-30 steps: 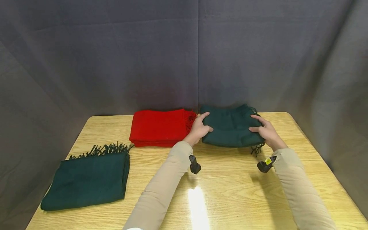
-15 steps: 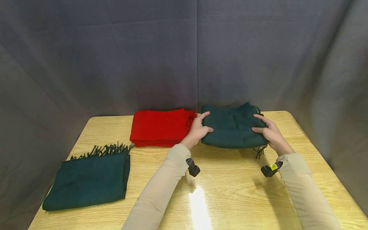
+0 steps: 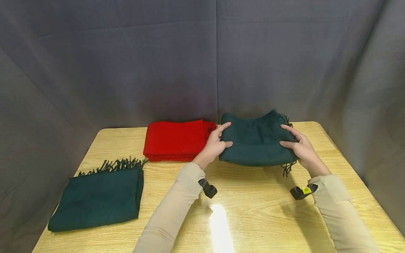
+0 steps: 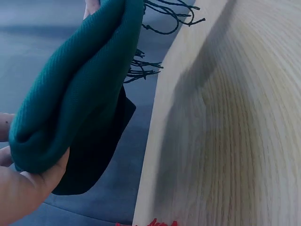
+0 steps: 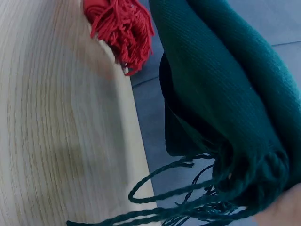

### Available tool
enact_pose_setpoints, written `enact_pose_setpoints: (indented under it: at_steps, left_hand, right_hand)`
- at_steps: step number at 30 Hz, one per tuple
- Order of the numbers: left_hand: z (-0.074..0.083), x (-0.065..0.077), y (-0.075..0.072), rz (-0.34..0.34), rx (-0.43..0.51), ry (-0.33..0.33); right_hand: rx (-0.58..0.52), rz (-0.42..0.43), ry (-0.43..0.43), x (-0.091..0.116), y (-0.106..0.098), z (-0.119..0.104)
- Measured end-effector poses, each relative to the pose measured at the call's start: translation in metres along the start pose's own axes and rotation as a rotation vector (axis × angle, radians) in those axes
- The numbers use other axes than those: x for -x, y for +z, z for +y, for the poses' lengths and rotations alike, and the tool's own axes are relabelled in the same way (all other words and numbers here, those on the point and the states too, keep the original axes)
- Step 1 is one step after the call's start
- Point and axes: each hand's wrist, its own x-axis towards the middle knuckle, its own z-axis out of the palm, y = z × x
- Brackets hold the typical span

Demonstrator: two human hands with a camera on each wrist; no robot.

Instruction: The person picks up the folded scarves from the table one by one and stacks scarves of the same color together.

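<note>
Item: folded dark green scarf [image 3: 255, 142], knitted, fringed at the 3 o'clock end; held clear of the surface [image 3: 253, 200] near its far edge, at about 1 o'clock from the viewer.

Handling: judged light, soft and limp, not fragile; sag at the middle is to be expected, so the two short ends are judged the best places to hold it.

Grip, left hand [image 3: 215, 144]: clamped on the scarf's 9 o'clock end, thumb on top, fingers beneath.

Grip, right hand [image 3: 300, 147]: clamped on the 3 o'clock end, fringe hanging beside it.

Position: the scarf is spanned between both grips, the folded layers bunched.

Adjacent: red scarf [image 3: 177, 140] just beside at 9 o'clock; second green scarf [image 3: 99, 198] well apart at 8 o'clock.
</note>
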Motion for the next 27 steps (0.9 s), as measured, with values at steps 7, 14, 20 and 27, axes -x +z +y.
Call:
enact_pose_setpoints:
  at_steps: [7, 14, 20, 27]
  left_hand:
    - [0.027, 0.027, -0.002, -0.058, 0.044, 0.012]
    - [0.028, 0.033, -0.004, -0.079, 0.082, 0.043]
    - [0.03, 0.04, -0.004, -0.087, 0.09, 0.059]
    - [0.028, 0.048, -0.008, -0.11, 0.109, 0.076]
  right_hand:
    - [-0.031, -0.022, -0.032, 0.01, 0.006, -0.006]
    - [-0.097, -0.025, -0.033, 0.019, 0.008, -0.009]
    - [-0.104, -0.046, -0.054, 0.023, 0.008, -0.007]
    - [-0.125, -0.075, -0.071, 0.03, 0.011, -0.007]
